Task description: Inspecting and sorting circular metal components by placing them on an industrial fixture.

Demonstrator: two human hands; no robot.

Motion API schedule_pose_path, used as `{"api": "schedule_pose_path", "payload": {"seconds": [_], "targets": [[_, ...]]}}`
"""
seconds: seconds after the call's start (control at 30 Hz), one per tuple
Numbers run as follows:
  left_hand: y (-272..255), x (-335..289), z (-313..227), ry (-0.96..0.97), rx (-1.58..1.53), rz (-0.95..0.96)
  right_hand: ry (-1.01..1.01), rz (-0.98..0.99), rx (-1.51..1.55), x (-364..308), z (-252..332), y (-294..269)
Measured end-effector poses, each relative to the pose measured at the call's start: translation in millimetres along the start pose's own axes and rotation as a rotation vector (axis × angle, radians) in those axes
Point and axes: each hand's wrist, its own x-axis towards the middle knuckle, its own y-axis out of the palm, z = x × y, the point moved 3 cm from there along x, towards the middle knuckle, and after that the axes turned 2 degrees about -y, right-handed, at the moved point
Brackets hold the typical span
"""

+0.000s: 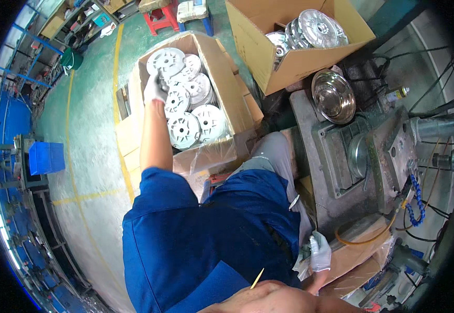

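Observation:
My left hand [156, 90], in a whitish glove with dark smudges, reaches into an open cardboard box [220, 86] lined with clear plastic. Its fingers are closed on the near edge of a round silver metal disc [165, 61] with cut-out slots. More slotted discs [183, 129] lie in stacks inside the box, just right of that hand. My right hand [320, 252], also in a white glove, is low beside my right thigh, by the near end of the machine. Its fingers look curled; what they hold, if anything, is hidden.
A taller carton [255, 49] holding shiny metal discs [318, 28] stands at the far right. A steel bowl [333, 97] rests on the machine [336, 156] at my right. Red and blue stools [162, 20] stand beyond the box. A blue crate [47, 158] is at left.

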Motion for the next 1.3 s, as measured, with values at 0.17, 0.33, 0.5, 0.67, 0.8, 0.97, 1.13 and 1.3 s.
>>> {"api": "schedule_pose_path", "payload": {"seconds": [0.17, 0.33, 0.5, 0.67, 0.8, 0.97, 1.13, 1.3], "targets": [[77.6, -116.0, 7.5, 0.085, 0.179, 0.453, -0.156, 0.047, 0.000, 11.0, 7.0, 3.7], [169.0, -195.8, 32.4, -0.019, 0.285, 0.748, -0.255, 0.156, 0.221, 30.3, 29.3, -2.1], [238.7, -270.9, 106.5, -0.270, 0.452, 1.125, -0.194, 0.412, 1.063, 64.8, 65.5, 30.4], [279.7, -359.7, 193.2, -0.607, 0.635, 1.481, -0.158, 0.694, 1.490, 76.1, 88.1, 48.5], [298.1, -404.9, 222.5, -0.647, 0.901, 1.844, -0.332, 0.665, 1.737, 53.9, 88.3, 29.6], [309.9, -414.0, 225.2, -0.278, 1.000, 1.810, -0.262, -0.283, 1.732, 38.6, 65.3, 0.0], [299.4, -433.5, 239.5, -0.319, 0.838, 1.606, -0.363, -0.561, 1.457, 35.2, 61.7, -22.3], [306.6, -451.9, 248.9, -0.101, 0.800, 1.474, -0.362, -0.626, 1.338, 42.6, 75.1, -23.8]]}}
